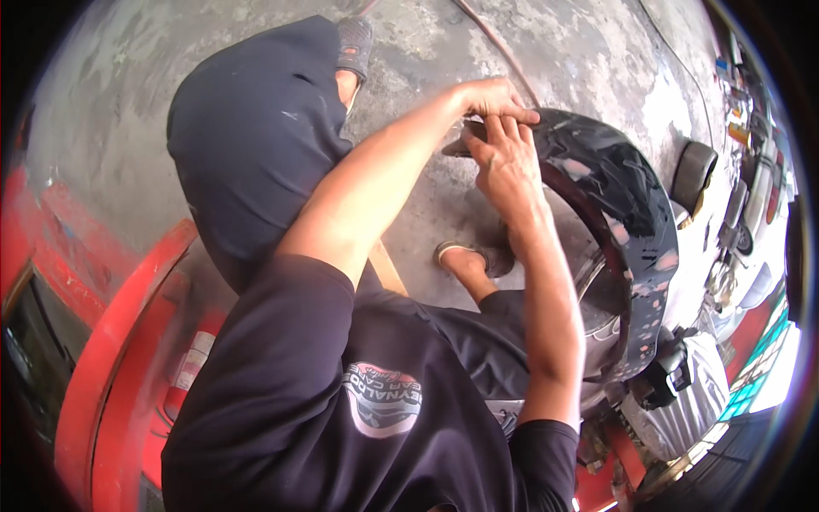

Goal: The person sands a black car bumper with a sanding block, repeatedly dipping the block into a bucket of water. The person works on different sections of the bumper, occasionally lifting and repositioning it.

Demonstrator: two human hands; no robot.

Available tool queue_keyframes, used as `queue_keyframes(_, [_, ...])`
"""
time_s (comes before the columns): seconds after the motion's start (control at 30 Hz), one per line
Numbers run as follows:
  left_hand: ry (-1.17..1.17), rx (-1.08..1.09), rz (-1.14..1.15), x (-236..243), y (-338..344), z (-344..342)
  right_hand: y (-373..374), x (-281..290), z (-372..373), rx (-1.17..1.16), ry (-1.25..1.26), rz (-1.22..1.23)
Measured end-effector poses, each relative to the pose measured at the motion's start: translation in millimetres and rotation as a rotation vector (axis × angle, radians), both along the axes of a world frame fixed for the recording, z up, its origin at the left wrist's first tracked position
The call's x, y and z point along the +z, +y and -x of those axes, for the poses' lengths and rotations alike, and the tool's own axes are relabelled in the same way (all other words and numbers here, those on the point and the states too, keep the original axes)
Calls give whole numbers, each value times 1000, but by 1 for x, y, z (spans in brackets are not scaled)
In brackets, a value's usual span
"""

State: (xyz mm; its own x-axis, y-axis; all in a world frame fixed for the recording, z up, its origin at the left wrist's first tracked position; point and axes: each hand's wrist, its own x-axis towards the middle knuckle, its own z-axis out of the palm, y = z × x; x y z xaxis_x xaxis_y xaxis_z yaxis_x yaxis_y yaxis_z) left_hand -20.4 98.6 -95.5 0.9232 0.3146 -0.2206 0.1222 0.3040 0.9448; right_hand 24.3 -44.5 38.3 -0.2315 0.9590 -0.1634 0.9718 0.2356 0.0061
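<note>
Black panel point(627, 171) at both hands point(497, 98) point(514, 166), lettered shirt emblem point(381, 399)

Between our two forearms we see a wedge where a hand could pass, with our sandalled foot point(467, 261) low in it. It closes at the top, where our left hand point(495, 96) and right hand point(509, 166) meet at the tip of the black curved bumper-like panel point(644, 183). Right of our right forearm, a slimmer gap pinches toward the wrist against the panel's inner edge. Our bent knee point(243, 128) blocks the left; beyond the panel, a tyre point(694, 173) stands close.
</note>
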Motion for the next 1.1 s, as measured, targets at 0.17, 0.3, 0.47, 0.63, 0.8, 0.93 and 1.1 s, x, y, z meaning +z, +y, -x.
queue_keyframes(0.17, [65, 73, 68, 9, -12, 16, -18, 78, -30, 37, 105, 2])
queue_keyframes(0.3, [91, 138, 85, 11, -11, 13, -36, 85, -27, -94, 221, -103])
queue_keyframes(0.47, [75, 115, 215, -3, -25, -13, -50, -3, 13, 130, 255, -34])
queue_keyframes(0.63, [133, 244, 226, -15, -19, -6, -48, 78, -43, -15, 139, -203])
queue_keyframes(0.8, [0, 274, 476, 16, -39, -9, -78, 1, -15, 19, 319, -255])
queue_keyframes(0.93, [-30, 284, 516, 12, -35, -11, -70, -27, -1, 183, 252, -88])
queue_keyframes(1.1, [74, 324, 440, 8, -31, 2, -71, 57, -62, -25, 35, -331])
